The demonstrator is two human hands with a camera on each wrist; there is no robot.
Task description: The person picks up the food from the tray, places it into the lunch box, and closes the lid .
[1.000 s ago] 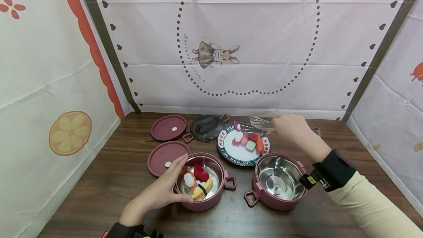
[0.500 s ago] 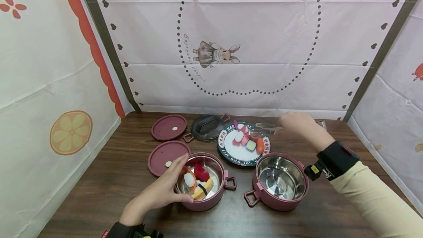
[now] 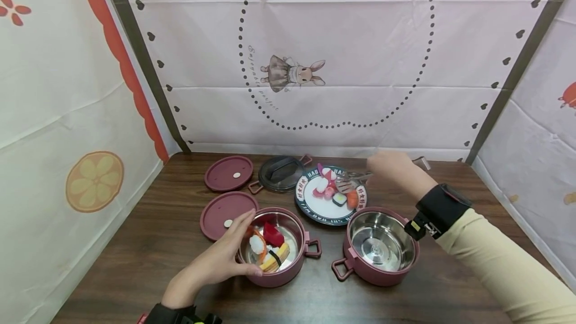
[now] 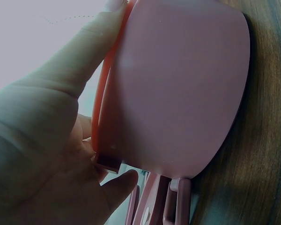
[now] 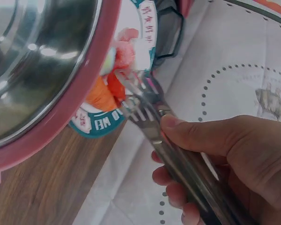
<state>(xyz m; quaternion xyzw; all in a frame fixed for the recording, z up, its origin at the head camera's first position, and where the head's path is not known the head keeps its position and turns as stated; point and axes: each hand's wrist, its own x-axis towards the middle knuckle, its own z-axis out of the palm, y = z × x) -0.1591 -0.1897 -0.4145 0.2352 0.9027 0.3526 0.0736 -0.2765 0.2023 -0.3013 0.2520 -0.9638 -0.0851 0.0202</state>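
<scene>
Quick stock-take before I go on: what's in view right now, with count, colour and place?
pots: 2, maroon with steel inside; front of table; left one holds toy sushi, right one bare inside
lids: 2, maroon, flat on table, back left
dark lid: 1, smoky black, behind the pots
plate: 1, white with teal rim, centre, bearing toy sushi pieces
tongs: 1, steel, tips over the plate
table: 1, dark wood
left hand: holds the left pot's rim
right hand: grips the tongs
</scene>
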